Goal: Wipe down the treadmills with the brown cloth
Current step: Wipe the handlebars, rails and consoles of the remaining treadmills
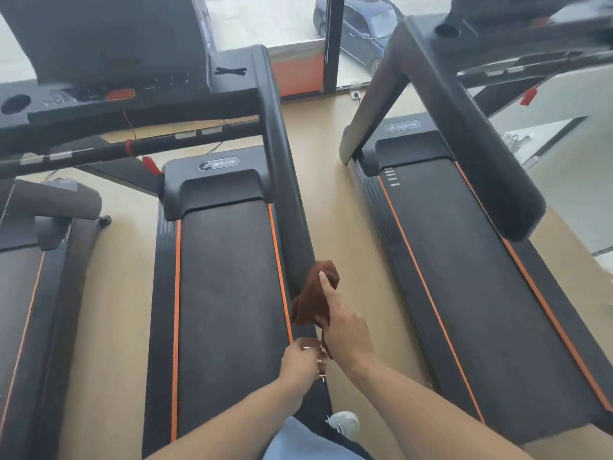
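The brown cloth is bunched over the near end of the middle treadmill's right handrail. My right hand holds the cloth against the rail end, with the index finger stretched out along the top of it. Just below, my left hand has its fingers curled, pinching a thin dangling tail of the cloth. Both forearms reach in from the bottom edge.
A second treadmill stands to the right, its handrail jutting toward me, and a third at the left. Tan floor strips run between them. My shoe is on the floor. A window lies ahead.
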`<action>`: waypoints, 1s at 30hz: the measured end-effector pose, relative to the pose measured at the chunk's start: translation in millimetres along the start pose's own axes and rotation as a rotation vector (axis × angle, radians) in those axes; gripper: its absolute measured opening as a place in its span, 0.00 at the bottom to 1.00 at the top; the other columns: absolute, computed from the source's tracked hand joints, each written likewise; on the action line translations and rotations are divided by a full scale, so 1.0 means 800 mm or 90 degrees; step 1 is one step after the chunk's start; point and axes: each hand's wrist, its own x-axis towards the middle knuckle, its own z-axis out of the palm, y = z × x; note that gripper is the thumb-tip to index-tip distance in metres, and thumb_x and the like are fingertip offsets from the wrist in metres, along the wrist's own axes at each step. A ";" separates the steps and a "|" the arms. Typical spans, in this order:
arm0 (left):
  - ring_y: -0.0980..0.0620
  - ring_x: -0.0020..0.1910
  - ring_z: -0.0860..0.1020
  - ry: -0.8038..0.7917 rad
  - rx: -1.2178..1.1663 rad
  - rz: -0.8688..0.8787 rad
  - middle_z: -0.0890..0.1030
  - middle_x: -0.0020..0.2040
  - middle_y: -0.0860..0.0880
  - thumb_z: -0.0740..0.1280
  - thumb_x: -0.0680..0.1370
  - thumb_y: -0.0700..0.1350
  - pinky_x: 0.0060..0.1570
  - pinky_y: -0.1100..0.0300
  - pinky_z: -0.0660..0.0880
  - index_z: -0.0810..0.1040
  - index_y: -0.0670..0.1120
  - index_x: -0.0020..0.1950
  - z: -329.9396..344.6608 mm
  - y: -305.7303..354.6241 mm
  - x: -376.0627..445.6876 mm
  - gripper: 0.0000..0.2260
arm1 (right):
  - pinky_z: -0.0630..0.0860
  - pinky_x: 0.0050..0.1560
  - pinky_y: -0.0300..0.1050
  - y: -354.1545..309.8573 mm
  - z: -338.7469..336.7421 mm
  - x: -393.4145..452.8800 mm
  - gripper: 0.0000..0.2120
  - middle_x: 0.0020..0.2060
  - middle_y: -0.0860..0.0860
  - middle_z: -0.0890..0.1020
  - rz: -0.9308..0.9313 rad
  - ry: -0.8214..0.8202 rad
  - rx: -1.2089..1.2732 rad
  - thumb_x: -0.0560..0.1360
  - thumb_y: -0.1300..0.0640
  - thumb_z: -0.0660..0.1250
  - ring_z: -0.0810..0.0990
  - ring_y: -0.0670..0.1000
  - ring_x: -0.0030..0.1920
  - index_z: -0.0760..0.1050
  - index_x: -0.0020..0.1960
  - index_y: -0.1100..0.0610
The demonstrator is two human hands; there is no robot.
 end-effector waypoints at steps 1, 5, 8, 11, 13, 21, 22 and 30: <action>0.47 0.35 0.81 -0.015 0.016 -0.005 0.85 0.40 0.45 0.63 0.81 0.40 0.37 0.56 0.78 0.81 0.43 0.56 0.008 0.004 0.007 0.08 | 0.79 0.51 0.53 0.018 -0.003 -0.005 0.39 0.70 0.46 0.78 0.038 -0.039 -0.001 0.80 0.56 0.66 0.83 0.60 0.55 0.52 0.81 0.31; 0.50 0.35 0.79 -0.077 0.109 -0.020 0.82 0.41 0.45 0.63 0.82 0.37 0.36 0.59 0.74 0.78 0.43 0.57 0.046 0.025 0.023 0.07 | 0.69 0.53 0.36 0.090 -0.035 -0.035 0.26 0.63 0.47 0.83 0.242 -0.194 0.081 0.77 0.57 0.68 0.80 0.53 0.65 0.73 0.73 0.39; 0.47 0.46 0.82 -0.119 0.196 -0.010 0.82 0.48 0.47 0.69 0.79 0.40 0.42 0.57 0.75 0.77 0.45 0.62 0.076 0.038 0.038 0.12 | 0.65 0.43 0.28 0.128 -0.062 -0.058 0.23 0.57 0.49 0.84 0.353 -0.089 0.205 0.77 0.64 0.70 0.80 0.51 0.58 0.77 0.70 0.50; 0.46 0.60 0.79 -0.168 0.244 0.012 0.79 0.60 0.48 0.70 0.80 0.48 0.58 0.54 0.75 0.73 0.45 0.69 0.104 0.062 0.044 0.19 | 0.73 0.41 0.28 0.140 -0.085 -0.057 0.11 0.48 0.49 0.86 0.452 0.066 0.461 0.77 0.61 0.75 0.85 0.52 0.49 0.81 0.57 0.51; 0.50 0.57 0.80 -0.223 0.222 0.005 0.80 0.60 0.50 0.67 0.82 0.55 0.61 0.51 0.77 0.73 0.48 0.68 0.122 0.082 0.047 0.18 | 0.81 0.47 0.40 0.133 -0.101 -0.042 0.07 0.50 0.56 0.88 0.501 0.082 0.611 0.79 0.53 0.73 0.87 0.52 0.47 0.83 0.55 0.53; 0.47 0.52 0.84 -0.191 0.047 0.056 0.85 0.52 0.47 0.73 0.78 0.53 0.54 0.43 0.83 0.78 0.48 0.59 0.159 0.141 0.074 0.14 | 0.81 0.61 0.57 0.131 -0.142 0.011 0.19 0.60 0.53 0.85 0.465 0.034 0.820 0.81 0.56 0.70 0.86 0.57 0.58 0.74 0.71 0.51; 0.47 0.51 0.85 -0.200 0.048 0.076 0.86 0.50 0.47 0.73 0.77 0.52 0.55 0.44 0.83 0.80 0.47 0.59 0.164 0.146 0.075 0.14 | 0.78 0.66 0.61 0.137 -0.147 0.016 0.26 0.61 0.53 0.85 0.451 0.027 0.823 0.77 0.56 0.74 0.85 0.58 0.60 0.72 0.73 0.51; 0.46 0.49 0.84 -0.199 -0.064 0.144 0.86 0.50 0.44 0.75 0.77 0.44 0.56 0.42 0.82 0.78 0.42 0.54 0.221 0.209 0.068 0.10 | 0.80 0.51 0.42 0.160 -0.215 0.064 0.06 0.49 0.50 0.85 0.418 0.367 0.500 0.79 0.57 0.73 0.84 0.51 0.52 0.82 0.55 0.49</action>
